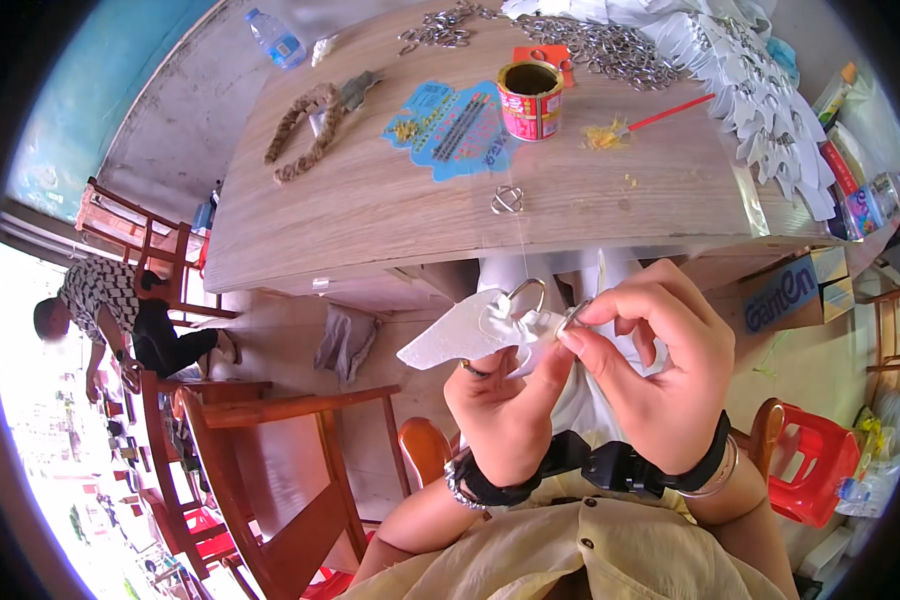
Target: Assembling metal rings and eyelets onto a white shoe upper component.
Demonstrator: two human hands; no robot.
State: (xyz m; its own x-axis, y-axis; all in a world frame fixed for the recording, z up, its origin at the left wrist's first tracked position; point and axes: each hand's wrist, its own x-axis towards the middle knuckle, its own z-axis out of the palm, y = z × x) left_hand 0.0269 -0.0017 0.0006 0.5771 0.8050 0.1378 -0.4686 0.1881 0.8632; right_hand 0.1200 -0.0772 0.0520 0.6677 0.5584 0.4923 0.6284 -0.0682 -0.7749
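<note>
A flat white fabric-like piece (445, 333) with a pointed end is pinched in my left hand (505, 415), in front of the table's near edge. A silvery metal ring (530, 292) stands up from its gathered part. My right hand (665, 365) pinches thumb and forefinger on a second metal ring (572, 318) at the white piece's right end. A thin thread seems to run up from the piece toward the table. Beyond my hands, a few interlinked metal rings (507, 200) lie on the table top.
On the wooden table (370, 215) stand a red-labelled tin (530, 105) and a water bottle (276, 40). Blue cards (460, 135), a braided loop (300, 130), a red stick (670, 112) and a heap of metal rings (610, 52) lie there. White pieces (770, 130) pile up right. A person (110, 310) sits left.
</note>
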